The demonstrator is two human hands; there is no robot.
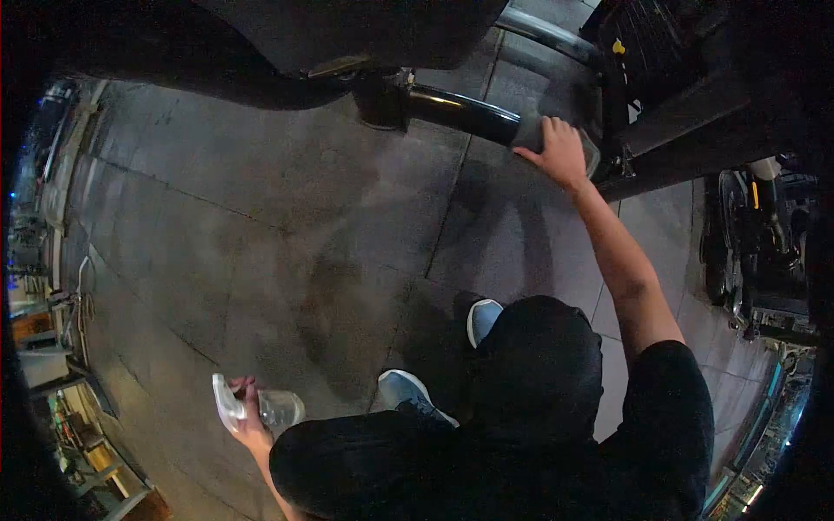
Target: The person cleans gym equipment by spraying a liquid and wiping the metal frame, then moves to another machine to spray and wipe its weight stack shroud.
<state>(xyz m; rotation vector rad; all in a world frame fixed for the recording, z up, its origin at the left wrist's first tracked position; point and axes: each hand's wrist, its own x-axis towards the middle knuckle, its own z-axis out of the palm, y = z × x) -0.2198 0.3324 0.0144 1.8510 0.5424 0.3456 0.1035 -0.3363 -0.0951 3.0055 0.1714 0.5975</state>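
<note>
Low at the left, my left hand [250,419] is closed round a clear spray bottle [282,408] with a white trigger head [228,401]. The bottle is tilted on its side, held well above the floor. My right hand [563,154] reaches forward and presses a grey cloth [527,133] onto the far end of a shiny black curved tube [460,111]. Its fingers lie over the cloth, with the thumb out to the left. The hand covers part of the tube's end and the cloth.
Dark machine parts [347,39] hang overhead at the front. A black frame beam [695,122] runs at right, beside more equipment [764,234]. Grey tiles [217,234] cover the floor around my blue shoes [407,391]. Cluttered shelving [87,434] stands at left.
</note>
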